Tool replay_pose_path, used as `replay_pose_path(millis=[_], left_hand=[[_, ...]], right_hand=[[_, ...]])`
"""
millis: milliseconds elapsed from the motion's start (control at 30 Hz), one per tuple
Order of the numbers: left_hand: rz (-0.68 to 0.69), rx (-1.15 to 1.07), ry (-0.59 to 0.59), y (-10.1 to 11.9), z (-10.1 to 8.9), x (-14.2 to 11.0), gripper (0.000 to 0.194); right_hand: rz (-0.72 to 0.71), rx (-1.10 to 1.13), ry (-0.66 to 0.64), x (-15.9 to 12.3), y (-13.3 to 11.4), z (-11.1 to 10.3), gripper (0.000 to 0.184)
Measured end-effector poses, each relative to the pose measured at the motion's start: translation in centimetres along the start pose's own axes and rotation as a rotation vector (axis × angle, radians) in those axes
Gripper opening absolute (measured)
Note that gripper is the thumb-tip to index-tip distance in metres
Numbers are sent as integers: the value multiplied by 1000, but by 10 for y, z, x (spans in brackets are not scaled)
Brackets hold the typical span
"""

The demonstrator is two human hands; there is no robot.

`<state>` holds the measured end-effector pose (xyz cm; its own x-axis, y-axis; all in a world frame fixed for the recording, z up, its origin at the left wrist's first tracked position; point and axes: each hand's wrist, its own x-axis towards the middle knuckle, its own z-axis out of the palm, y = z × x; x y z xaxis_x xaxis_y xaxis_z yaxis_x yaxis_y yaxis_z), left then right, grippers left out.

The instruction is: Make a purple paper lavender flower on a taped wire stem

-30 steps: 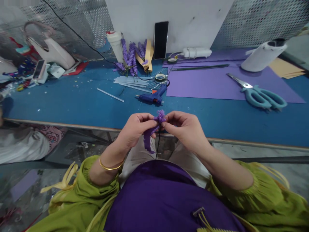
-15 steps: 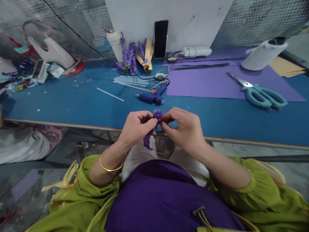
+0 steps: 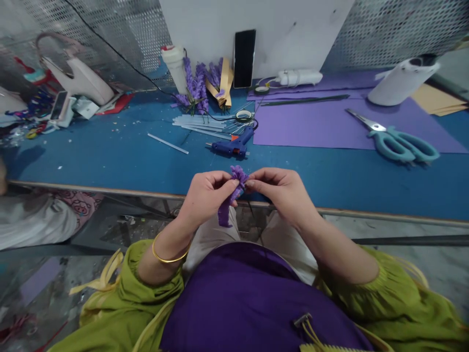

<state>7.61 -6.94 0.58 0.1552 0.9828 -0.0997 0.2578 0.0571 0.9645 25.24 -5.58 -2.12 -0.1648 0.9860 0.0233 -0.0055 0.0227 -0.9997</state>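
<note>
Both of my hands meet over the near edge of the blue table point(image 3: 110, 161). My left hand point(image 3: 207, 195) pinches a fringed purple paper strip point(image 3: 229, 200) that is being wound into a small flower head, its loose end hanging down between my knees. My right hand point(image 3: 282, 190) is closed with fingertips pinched on the top of the same purple piece. A thin dark wire stem drops below it, partly hidden by my fingers.
A blue glue gun point(image 3: 232, 145) lies just beyond my hands, with clear glue sticks point(image 3: 200, 124) behind it. Finished purple flowers point(image 3: 196, 88), a phone point(image 3: 244, 58), purple sheets point(image 3: 322, 124), teal scissors point(image 3: 399, 142) and a white roll point(image 3: 401, 83) lie farther back. Someone's clothing point(image 3: 40, 220) shows at left.
My hands rose slightly, then came back down toward the table edge while turning the purple strip; more of the strip now hangs below my left fingers.
</note>
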Motion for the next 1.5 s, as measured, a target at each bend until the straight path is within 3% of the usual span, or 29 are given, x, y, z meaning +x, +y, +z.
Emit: replay_pose_path(millis=[333, 533, 800, 1100, 1367, 1500], left_hand=[[79, 77, 11, 2, 1, -3, 18], [88, 87, 33, -1, 2, -4, 21], [93, 80, 5, -2, 5, -2, 21], [3, 30, -9, -2, 6, 2, 23], [74, 96, 65, -9, 9, 9, 31], [112, 142, 84, -11, 8, 12, 30]], right_hand=[[96, 46, -111, 3, -10, -4, 21], [149, 39, -119, 2, -11, -4, 24], [97, 52, -54, -1, -5, 2, 23], [-155, -355, 74, -6, -13, 4, 8], [-417, -681, 142, -8, -11, 12, 15], [-487, -734, 166, -8, -7, 16, 15]])
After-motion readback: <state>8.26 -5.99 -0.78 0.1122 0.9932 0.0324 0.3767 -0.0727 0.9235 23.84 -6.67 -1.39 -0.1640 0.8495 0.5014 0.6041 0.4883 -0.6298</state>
